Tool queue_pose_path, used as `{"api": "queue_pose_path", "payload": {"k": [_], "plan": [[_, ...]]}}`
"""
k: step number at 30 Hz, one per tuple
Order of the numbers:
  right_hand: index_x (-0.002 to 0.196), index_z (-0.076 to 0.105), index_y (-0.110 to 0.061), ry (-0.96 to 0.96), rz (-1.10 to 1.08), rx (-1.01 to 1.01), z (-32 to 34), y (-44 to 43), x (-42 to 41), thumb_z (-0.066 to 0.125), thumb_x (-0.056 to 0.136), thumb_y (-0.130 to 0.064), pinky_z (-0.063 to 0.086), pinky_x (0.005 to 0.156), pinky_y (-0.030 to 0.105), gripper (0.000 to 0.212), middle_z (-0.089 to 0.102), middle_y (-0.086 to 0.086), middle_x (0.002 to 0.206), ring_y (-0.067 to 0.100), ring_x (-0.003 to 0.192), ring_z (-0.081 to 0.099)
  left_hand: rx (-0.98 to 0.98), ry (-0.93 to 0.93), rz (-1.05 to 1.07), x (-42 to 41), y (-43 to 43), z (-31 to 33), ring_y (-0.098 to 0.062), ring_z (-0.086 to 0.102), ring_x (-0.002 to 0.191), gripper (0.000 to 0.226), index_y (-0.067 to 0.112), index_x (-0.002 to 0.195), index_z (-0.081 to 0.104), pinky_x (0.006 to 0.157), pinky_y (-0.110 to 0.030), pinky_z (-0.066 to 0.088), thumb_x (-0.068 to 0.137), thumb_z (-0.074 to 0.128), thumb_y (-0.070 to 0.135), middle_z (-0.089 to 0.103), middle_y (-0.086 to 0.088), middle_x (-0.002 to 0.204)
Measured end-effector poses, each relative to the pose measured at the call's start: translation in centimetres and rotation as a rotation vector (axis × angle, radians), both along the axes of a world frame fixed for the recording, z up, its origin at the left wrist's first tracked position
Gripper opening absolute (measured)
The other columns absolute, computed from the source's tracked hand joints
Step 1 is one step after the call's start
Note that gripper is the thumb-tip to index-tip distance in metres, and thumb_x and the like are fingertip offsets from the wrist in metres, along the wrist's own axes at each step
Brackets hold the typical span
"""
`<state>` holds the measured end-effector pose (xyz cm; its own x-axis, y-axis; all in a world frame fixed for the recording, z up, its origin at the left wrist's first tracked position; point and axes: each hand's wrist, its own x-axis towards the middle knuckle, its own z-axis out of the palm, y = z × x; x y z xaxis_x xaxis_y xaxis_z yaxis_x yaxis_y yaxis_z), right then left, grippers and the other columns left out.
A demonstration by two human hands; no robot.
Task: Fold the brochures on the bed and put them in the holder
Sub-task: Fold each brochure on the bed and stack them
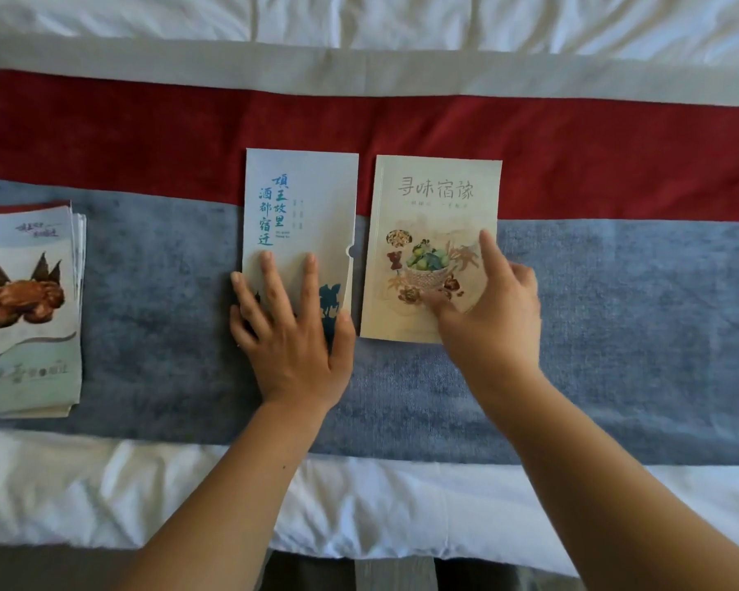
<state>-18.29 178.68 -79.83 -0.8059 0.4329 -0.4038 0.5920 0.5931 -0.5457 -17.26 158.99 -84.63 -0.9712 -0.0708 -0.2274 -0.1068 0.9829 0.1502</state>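
Head view, looking down over the foot of the bed. Both forearms came in from the bottom edge, bare, palms down.

Left hand (291, 326) lay flat on the lower half of the holder (304, 194), a pale blue-white sleeve with blue calligraphy and a small thumb notch in its right edge. Fingers (266, 266) were straight and fanned, the thumb out along the holder's lower right corner, the little finger just over its left edge. It pressed down and gripped nothing.

Right hand (491, 317) sat over the lower right part of the folded brochure (438, 194), a beige cover showing a basket of fruit. The index finger pointed up the page and the thumb stretched left across the picture, both touching the cover. The other fingers were loosely curled past the brochure's right edge. No grip showed; the wrist was angled inward.

Holder and brochure lay side by side, upright to the viewer, just apart, across the red and blue bed runner (615, 292).

A stack of brochures (31, 300) with a crab picture on top lay well apart to the left, on the runner. White sheet (359, 496) showed near the bed's edge.
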Motion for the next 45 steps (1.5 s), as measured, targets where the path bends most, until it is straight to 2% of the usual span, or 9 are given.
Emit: {"api": "queue_pose_path", "payload": {"k": [3, 7, 10, 13, 20, 28, 33, 38, 45], "plan": [[0.160, 0.033, -0.036, 0.133, -0.088, -0.130, 0.3, 1.2, -0.2, 0.075, 0.094, -0.015, 0.038, 0.068, -0.007, 0.082, 0.044, -0.009, 0.131, -0.030, 0.096, 0.040, 0.005, 0.009, 0.006, 0.1, 0.0, -0.2, -0.051, 0.002, 0.155, 0.075, 0.028, 0.165, 0.018, 0.117, -0.066, 0.017, 0.098, 0.012, 0.062, 0.003, -0.017, 0.172], [0.159, 0.036, -0.037, 0.194, -0.155, -0.308, 0.7, 1.3, -0.2, 0.071, 0.097, -0.017, 0.051, 0.104, 0.024, 0.074, 0.053, -0.013, 0.135, -0.006, 0.121, 0.054, 0.035, 0.011, 0.011, 0.1, 0.0, -0.2, -0.050, -0.001, 0.155, 0.075, 0.026, 0.165, 0.017, 0.118, -0.065, 0.014, 0.098, 0.013, 0.060, 0.002, -0.017, 0.172], [0.160, 0.034, -0.032, 0.233, -0.069, -0.235, 0.0, 0.2, 0.4, 0.066, 0.100, -0.017, 0.035, 0.082, -0.007, 0.069, 0.047, -0.010, 0.129, -0.031, 0.104, 0.043, 0.060, 0.007, 0.014, 0.1, 0.0, -0.1, -0.050, -0.002, 0.155, 0.077, 0.022, 0.165, 0.018, 0.118, -0.066, 0.013, 0.098, 0.014, 0.060, 0.001, -0.017, 0.172], [0.163, 0.026, -0.029, 0.246, -0.027, -0.234, -1.3, -0.8, 1.2, 0.062, 0.103, -0.017, 0.032, 0.082, -0.009, 0.071, 0.045, -0.006, 0.131, -0.032, 0.105, 0.040, 0.082, 0.005, 0.012, 0.2, -0.3, -0.3, -0.050, -0.003, 0.155, 0.078, 0.019, 0.165, 0.016, 0.119, -0.067, 0.013, 0.099, 0.014, 0.060, 0.000, -0.017, 0.172], [0.165, 0.021, -0.030, 0.361, -0.088, -0.321, -3.1, -0.4, 2.3, 0.059, 0.105, -0.018, 0.037, 0.100, 0.003, 0.072, 0.045, -0.029, 0.128, -0.013, 0.124, 0.048, 0.089, 0.008, 0.000, 0.3, -0.5, -0.3, -0.050, -0.004, 0.155, 0.078, 0.018, 0.165, 0.014, 0.119, -0.067, 0.013, 0.100, 0.012, 0.060, -0.002, -0.018, 0.172], [0.164, 0.016, -0.023, 0.532, -0.099, -0.347, -3.6, -1.8, 3.2, 0.057, 0.104, -0.016, 0.041, 0.117, 0.045, 0.074, 0.043, -0.024, 0.141, 0.012, 0.139, 0.048, 0.070, 0.006, -0.011, 0.4, -0.5, -0.4, -0.050, -0.006, 0.155, 0.076, 0.018, 0.165, 0.012, 0.120, -0.066, 0.011, 0.100, 0.016, 0.057, -0.004, -0.017, 0.172], [0.165, 0.015, -0.011, 0.412, 0.165, -0.118, -3.8, -2.7, 3.5, 0.055, 0.105, -0.026, 0.028, 0.117, 0.020, 0.074, 0.042, -0.002, 0.151, 0.014, 0.139, 0.041, 0.042, 0.006, -0.022, 0.4, -0.5, -0.7, -0.052, -0.007, 0.154, 0.079, 0.017, 0.165, 0.011, 0.118, -0.068, 0.013, 0.099, 0.017, 0.060, -0.005, -0.019, 0.171], [0.165, -0.010, -0.030, 0.056, 0.409, 0.315, -4.3, -2.9, 3.2, 0.021, 0.108, -0.059, -0.004, 0.123, 0.046, 0.071, -0.001, -0.011, 0.174, 0.023, 0.157, -0.022, -0.024, 0.017, -0.024, 0.3, -0.4, -1.1, -0.054, -0.001, 0.154, 0.087, 0.017, 0.165, 0.012, 0.116, -0.068, 0.019, 0.096, 0.024, 0.068, 0.000, -0.021, 0.171], [0.166, 0.000, -0.018, 0.033, 0.462, 0.381, -4.3, -2.5, 2.9, 0.021, 0.106, -0.059, -0.010, 0.127, 0.045, 0.076, -0.007, -0.001, 0.174, 0.023, 0.159, -0.017, -0.050, 0.064, -0.031, 0.5, -1.1, -1.3, -0.047, 0.005, 0.156, 0.091, 0.028, 0.165, 0.013, 0.113, -0.063, 0.025, 0.092, 0.025, 0.080, 0.005, -0.013, 0.172]]}}
